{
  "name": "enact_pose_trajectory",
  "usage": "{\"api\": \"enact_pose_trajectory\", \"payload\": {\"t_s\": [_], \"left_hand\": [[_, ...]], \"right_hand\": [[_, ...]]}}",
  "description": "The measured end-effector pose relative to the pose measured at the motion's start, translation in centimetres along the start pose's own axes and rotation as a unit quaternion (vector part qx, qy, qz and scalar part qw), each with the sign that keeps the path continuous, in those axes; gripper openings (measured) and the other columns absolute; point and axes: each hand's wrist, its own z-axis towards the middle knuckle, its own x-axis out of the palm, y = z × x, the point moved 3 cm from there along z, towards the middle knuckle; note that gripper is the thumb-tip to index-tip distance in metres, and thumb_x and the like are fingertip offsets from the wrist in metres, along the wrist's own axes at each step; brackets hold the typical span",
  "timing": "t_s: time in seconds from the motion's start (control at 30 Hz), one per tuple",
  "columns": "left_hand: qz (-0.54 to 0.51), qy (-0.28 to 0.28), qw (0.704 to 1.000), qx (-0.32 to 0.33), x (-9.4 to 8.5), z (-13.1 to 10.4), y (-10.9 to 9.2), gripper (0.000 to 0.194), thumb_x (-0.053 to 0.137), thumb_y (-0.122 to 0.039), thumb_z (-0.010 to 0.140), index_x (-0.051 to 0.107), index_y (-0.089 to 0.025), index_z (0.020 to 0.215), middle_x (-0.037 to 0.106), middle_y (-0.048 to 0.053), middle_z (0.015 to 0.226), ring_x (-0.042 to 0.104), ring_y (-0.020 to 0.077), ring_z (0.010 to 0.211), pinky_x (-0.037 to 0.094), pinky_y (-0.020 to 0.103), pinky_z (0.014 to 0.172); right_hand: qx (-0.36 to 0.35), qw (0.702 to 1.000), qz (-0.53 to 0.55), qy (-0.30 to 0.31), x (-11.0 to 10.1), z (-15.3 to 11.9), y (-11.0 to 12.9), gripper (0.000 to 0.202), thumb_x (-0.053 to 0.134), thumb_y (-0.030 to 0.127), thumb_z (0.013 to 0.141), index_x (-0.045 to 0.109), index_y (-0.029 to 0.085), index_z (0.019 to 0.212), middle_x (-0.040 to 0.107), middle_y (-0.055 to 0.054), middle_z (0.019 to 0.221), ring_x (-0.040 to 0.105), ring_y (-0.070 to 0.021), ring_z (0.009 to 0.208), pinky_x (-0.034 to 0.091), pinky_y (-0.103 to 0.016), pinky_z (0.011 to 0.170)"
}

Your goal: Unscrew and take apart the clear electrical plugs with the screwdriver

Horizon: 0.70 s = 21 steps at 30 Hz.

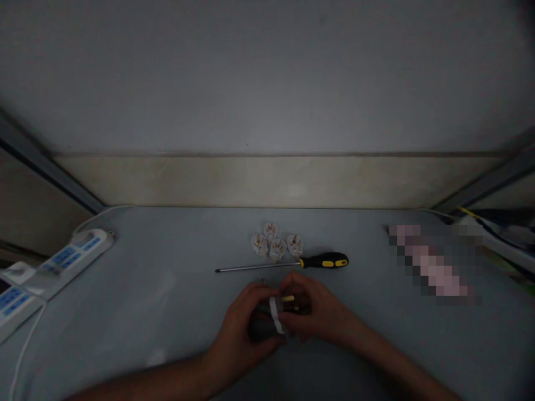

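- Both hands meet over the desk (146,289) near the middle of its front edge, closed together around one small thing.
- The left hand (242,328) curls about a dark, rounded body, fingers wrapped under and around it – the thumb lies across the top.
- The right hand (315,312) pinches the other end of the same piece, fingertips bunched narrow against it.
- What they hold looks like a plug (279,312): a white band runs around its middle, and a pale yellowish prong shows between the two thumbs. The light is dim, so finer detail cannot be told.
- Just behind the hands, toward the back edge, a screwdriver (288,264) lies flat and crosswise – its black-and-yellow handle to the right, its thin shaft pointing left. It touches neither hand.
- Just beyond the shaft sit four clear plugs (276,243) in a tight cluster, prongs up, close against one another.
- At the desk's left edge lies a white power strip (62,259) with blue sockets, set aslant, its white cable trailing along the front-left corner.
- Toward the right edge a blurred patch covers something pinkish; what it is cannot be told.
- A pale wall panel runs along the back edge.
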Motion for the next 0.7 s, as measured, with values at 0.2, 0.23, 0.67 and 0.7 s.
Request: {"api": "enact_pose_trajectory", "payload": {"t_s": [0.2,0.23,0.67,0.7], "left_hand": [[-0.073,-0.004,0.997,-0.013,0.0,-0.2,0.2,0.05,0.086,-0.018,0.071,0.065,-0.029,0.115,0.063,0.005,0.112,0.067,0.0226,0.099,0.056,0.03,0.081],[-0.063,-0.003,0.998,-0.005,0.0,-0.3,0.1,0.047,0.086,-0.019,0.072,0.067,-0.029,0.114,0.065,0.005,0.111,0.067,0.0228,0.099,0.056,0.031,0.082],[0.023,-0.019,0.999,-0.016,0.0,-0.6,0.1,0.047,0.082,-0.005,0.067,0.07,-0.025,0.108,0.073,0.005,0.108,0.07,0.0225,0.097,0.055,0.031,0.085],[0.023,-0.018,0.999,-0.022,0.0,-0.5,0.2,0.047,0.081,-0.004,0.067,0.07,-0.024,0.108,0.073,0.004,0.108,0.069,0.0225,0.098,0.055,0.032,0.085]], "right_hand": [[0.031,0.998,0.051,0.021,0.2,0.1,-0.6,0.039,0.074,0.034,0.067,0.044,0.018,0.087,0.065,0.004,0.068,0.06,-0.0099,0.053,0.048,-0.019,0.044],[0.036,0.998,0.05,0.02,0.1,0.1,-0.7,0.039,0.074,0.034,0.066,0.044,0.018,0.085,0.065,0.004,0.066,0.06,-0.0103,0.052,0.048,-0.019,0.043],[0.078,0.993,0.08,0.048,-0.9,0.0,-1.3,0.051,0.08,0.049,0.061,0.05,0.016,0.086,0.067,0.001,0.068,0.064,-0.0118,0.058,0.053,-0.025,0.059],[0.081,0.992,0.083,0.05,-1.0,-0.1,-1.2,0.052,0.08,0.049,0.061,0.05,0.016,0.088,0.067,0.001,0.07,0.065,-0.0117,0.059,0.054,-0.025,0.06]]}}
